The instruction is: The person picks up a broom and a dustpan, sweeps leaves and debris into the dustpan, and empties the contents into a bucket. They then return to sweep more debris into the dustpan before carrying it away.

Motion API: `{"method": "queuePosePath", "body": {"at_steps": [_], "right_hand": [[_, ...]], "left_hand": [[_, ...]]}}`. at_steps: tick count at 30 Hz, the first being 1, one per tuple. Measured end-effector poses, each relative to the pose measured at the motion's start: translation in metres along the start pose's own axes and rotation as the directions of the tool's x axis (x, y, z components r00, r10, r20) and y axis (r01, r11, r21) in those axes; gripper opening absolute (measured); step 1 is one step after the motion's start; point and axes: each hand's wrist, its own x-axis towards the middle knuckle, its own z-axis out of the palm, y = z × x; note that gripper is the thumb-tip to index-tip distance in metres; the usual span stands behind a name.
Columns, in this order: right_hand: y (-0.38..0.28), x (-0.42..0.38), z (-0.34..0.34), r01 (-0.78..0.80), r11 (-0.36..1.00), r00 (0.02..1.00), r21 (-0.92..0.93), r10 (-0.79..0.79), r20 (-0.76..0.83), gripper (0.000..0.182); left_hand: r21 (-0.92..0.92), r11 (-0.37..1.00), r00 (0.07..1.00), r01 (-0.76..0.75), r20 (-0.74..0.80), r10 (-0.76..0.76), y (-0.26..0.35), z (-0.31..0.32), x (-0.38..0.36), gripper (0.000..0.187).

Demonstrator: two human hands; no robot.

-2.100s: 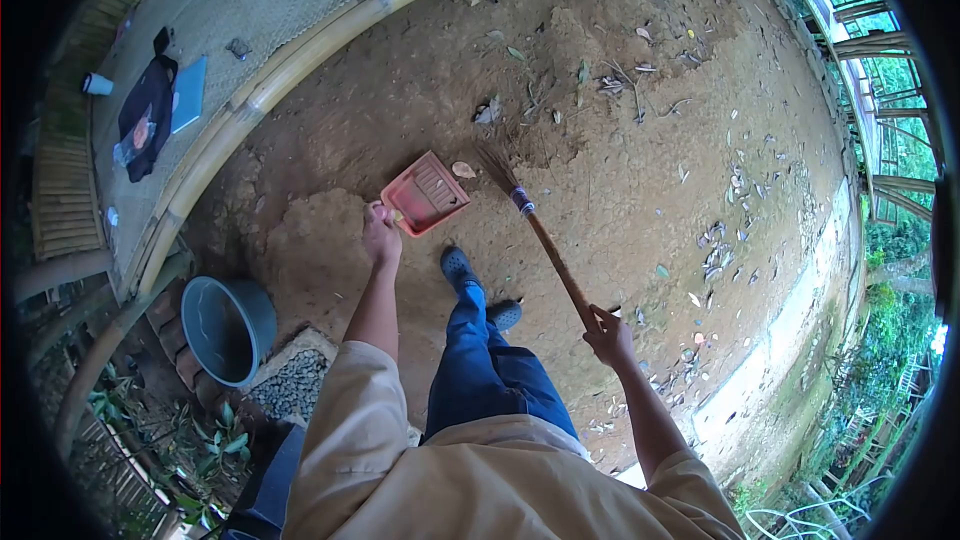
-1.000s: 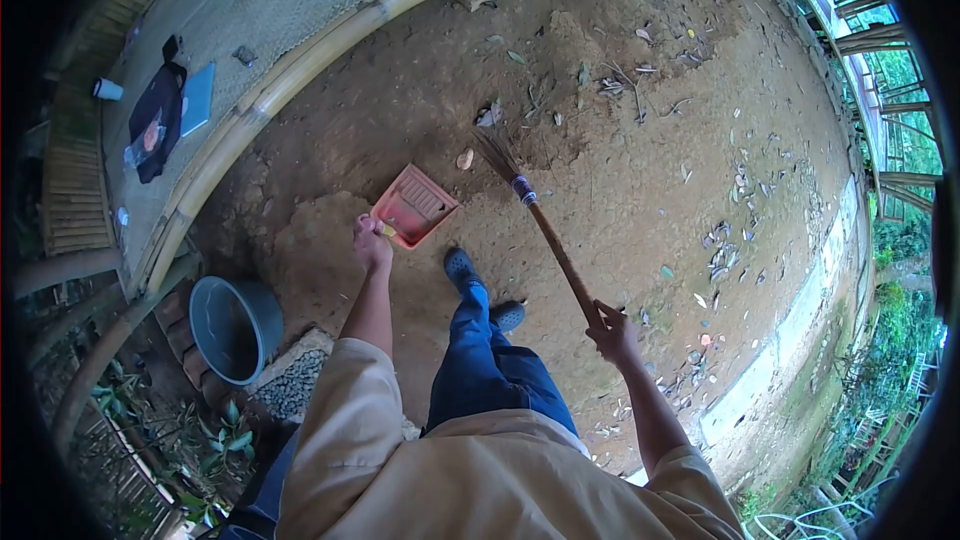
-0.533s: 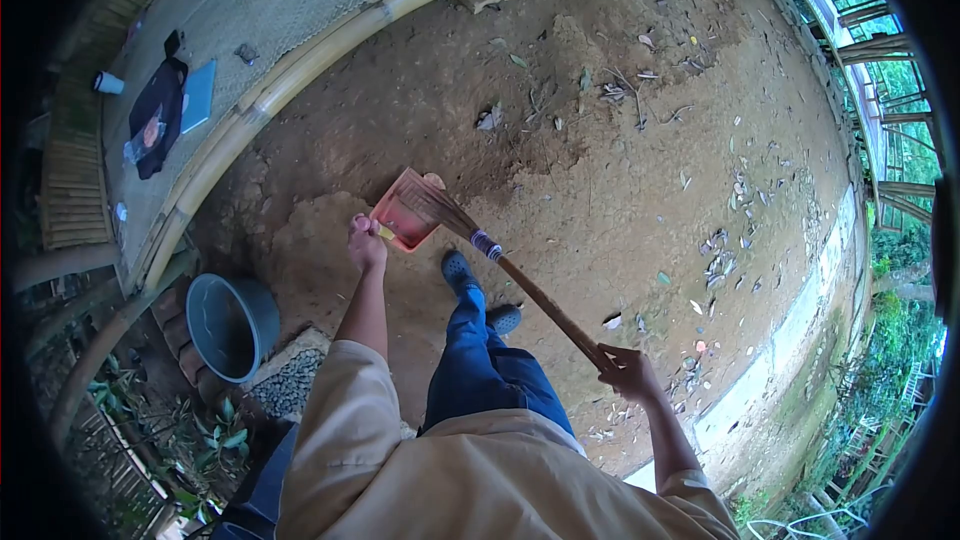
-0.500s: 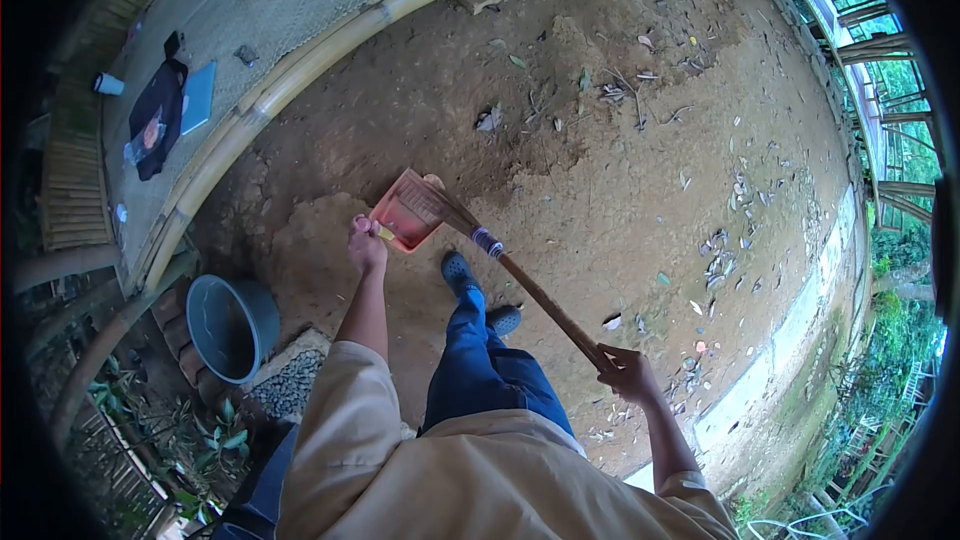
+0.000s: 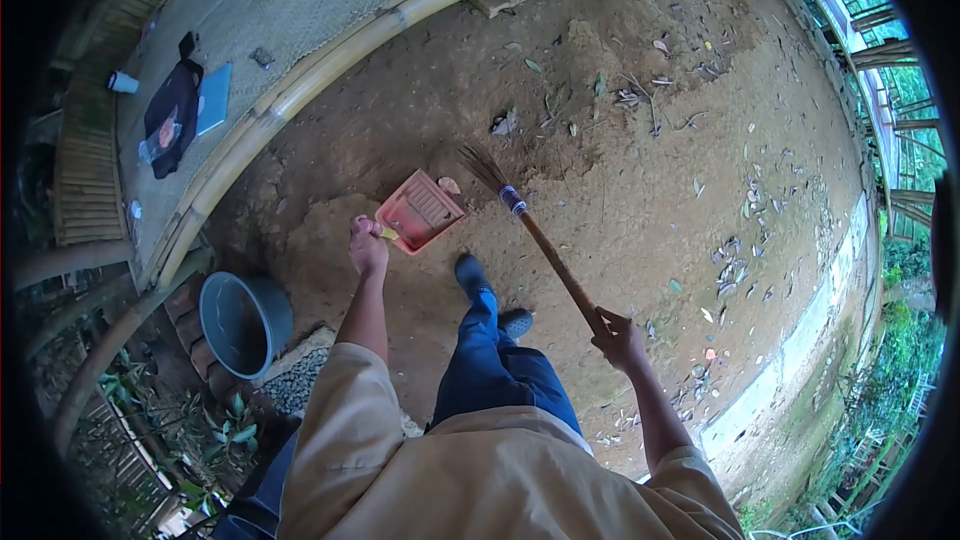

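Overhead, head view only: left hand [image 5: 368,248] was closed around the yellow handle of the pink dustpan [image 5: 420,210], which rested on the dirt ground [image 5: 620,190] with its open lip facing away from the feet. Right hand [image 5: 620,335] was wrapped shut on the lower end of the broom [image 5: 540,240]; its bristle head touched down just beside the pan's lip, next to a pale leaf [image 5: 449,185]. Judgement: the pan looked light, rigid plastic, best held by its handle; the broom stick appeared stiff, the bristles springy, and a grip near the end gives reach. A grey bucket [image 5: 243,323] stood to the left, well apart.
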Motion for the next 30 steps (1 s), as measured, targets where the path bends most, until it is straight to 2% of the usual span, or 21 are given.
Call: {"method": "queuePosePath", "body": {"at_steps": [3,5,9,12,15,18,23,26,30], "right_hand": [[-0.006,0.004,0.004,0.074,0.991,0.995,-0.111,-0.081,-0.054,0.067],[-0.010,0.007,0.008,0.030,0.995,0.999,-0.099,-0.033,-0.031,0.067],[-0.018,0.009,0.012,0.015,0.990,1.000,-0.143,-0.014,0.007,0.065],[-0.023,0.002,0.000,0.010,0.993,0.991,-0.114,0.005,0.130,0.065],[-0.009,-0.018,-0.016,0.108,0.980,0.974,-0.166,-0.071,0.215,0.065],[-0.030,-0.048,-0.035,-0.212,0.977,0.938,0.027,0.196,0.285,0.064],[-0.023,-0.056,-0.041,-0.178,0.977,0.965,0.121,0.149,0.218,0.064],[-0.025,-0.043,-0.030,-0.135,0.985,0.981,0.106,0.117,0.157,0.065],[-0.016,-0.024,-0.011,-0.098,0.994,0.990,0.052,0.093,0.105,0.067]], "left_hand": [[0.000,0.999,0.998,0.042,0.046,-0.042,-0.024,0.010,0.000,0.020],[-0.050,0.998,0.998,0.048,0.047,-0.046,-0.047,0.025,-0.003,0.016],[-0.034,0.998,0.998,0.054,0.013,-0.054,-0.039,0.021,-0.014,0.018],[-0.001,1.000,1.000,0.012,-0.001,-0.012,-0.053,0.030,-0.013,0.022],[0.021,1.000,1.000,0.015,-0.005,-0.015,-0.054,0.031,-0.013,0.023],[0.054,0.997,0.999,0.047,0.011,-0.048,-0.044,0.015,-0.016,0.023],[0.087,0.996,0.998,0.029,0.051,-0.034,-0.032,-0.015,-0.018,0.023],[0.100,0.995,0.998,-0.022,-0.053,0.027,-0.039,-0.025,-0.018,0.017],[0.170,0.985,0.997,-0.021,-0.073,0.033,-0.043,-0.038,-0.022,0.017]]}}
